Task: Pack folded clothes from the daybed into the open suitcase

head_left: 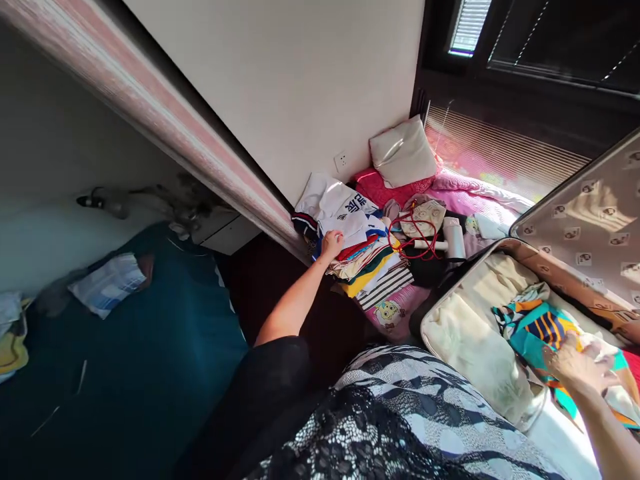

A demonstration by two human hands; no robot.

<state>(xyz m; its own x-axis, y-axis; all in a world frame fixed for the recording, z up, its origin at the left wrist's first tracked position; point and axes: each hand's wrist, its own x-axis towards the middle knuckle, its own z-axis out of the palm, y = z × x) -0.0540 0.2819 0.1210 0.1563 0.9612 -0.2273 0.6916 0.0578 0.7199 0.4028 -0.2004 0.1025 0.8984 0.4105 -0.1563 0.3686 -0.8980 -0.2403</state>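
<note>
My left hand (331, 244) reaches to a stack of folded clothes (373, 263), its fingers curled at the edge of a white folded garment (353, 228) on top. Behind that lies a white garment with dark blue lettering (330, 193). Inside the open suitcase (430, 320), my right hand (580, 365) lies flat with fingers spread on a teal, orange and white patterned garment (543, 327). Beige clothing (473, 340) in a clear bag or cover fills the near side of the case.
A white bottle-shaped item (454, 239), a red cord (415, 223) and a patterned pouch (424, 217) lie between the stack and the suitcase. A pale cushion (404, 152) leans by the wall. The raised suitcase lid (590, 213) stands at right. Left is a teal-covered bed (150, 347).
</note>
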